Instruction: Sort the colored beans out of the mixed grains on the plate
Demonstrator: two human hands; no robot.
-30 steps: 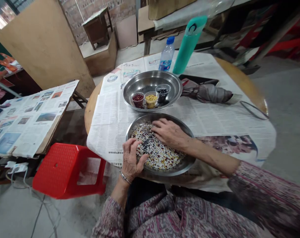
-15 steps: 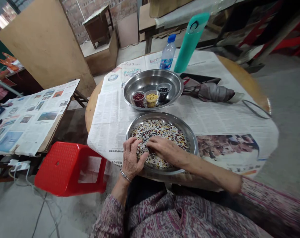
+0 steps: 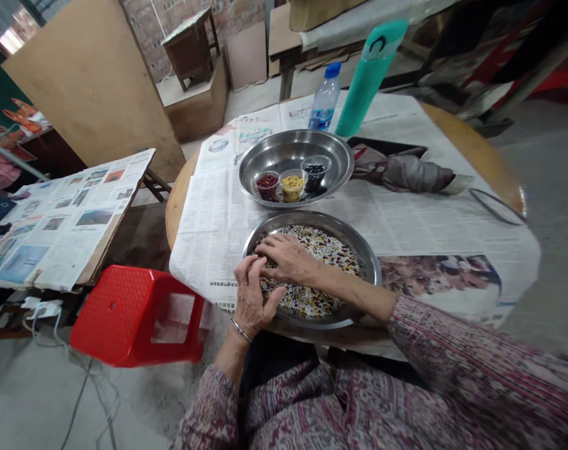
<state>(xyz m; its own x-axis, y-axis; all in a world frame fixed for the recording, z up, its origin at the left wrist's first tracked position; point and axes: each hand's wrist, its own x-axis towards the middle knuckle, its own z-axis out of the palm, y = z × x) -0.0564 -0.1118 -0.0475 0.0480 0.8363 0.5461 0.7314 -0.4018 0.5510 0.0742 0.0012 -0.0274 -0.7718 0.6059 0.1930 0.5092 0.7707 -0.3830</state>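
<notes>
Grain mix (image 3: 312, 301), white grains scattered with yellow, dark red and black pieces, lies spread across the bottom of the near pan (image 3: 373, 265), a round metal one. Places below are told from this pan, as the person sees it. The left hand (image 3: 254, 297) is at the pan's left near edge, loosely spread, with the thumb apart from the bent fingers; a bracelet (image 3: 241, 329) circles its wrist. The right hand (image 3: 288, 257) reaches across from the pan's right side and lies low over the grains at the left, its fingers bent and close to the left hand's fingers. Its fingertips are partly hidden, so I cannot tell whether it is pinching anything.

Just beyond the pan sits the far pan (image 3: 330, 150), also metal, with three clear cups inside: one of red beans (image 3: 267, 182), one of yellow pieces (image 3: 292, 183) and one of black beans (image 3: 315, 170). Farther behind the pan stand a water bottle (image 3: 324, 100) with a blue cap and a tall teal bottle (image 3: 370, 81). A folded umbrella (image 3: 412, 174) lies beyond the pan to the right. Newspaper (image 3: 209, 231) lies under the pan, and a red stool (image 3: 112, 312) stands to its left.
</notes>
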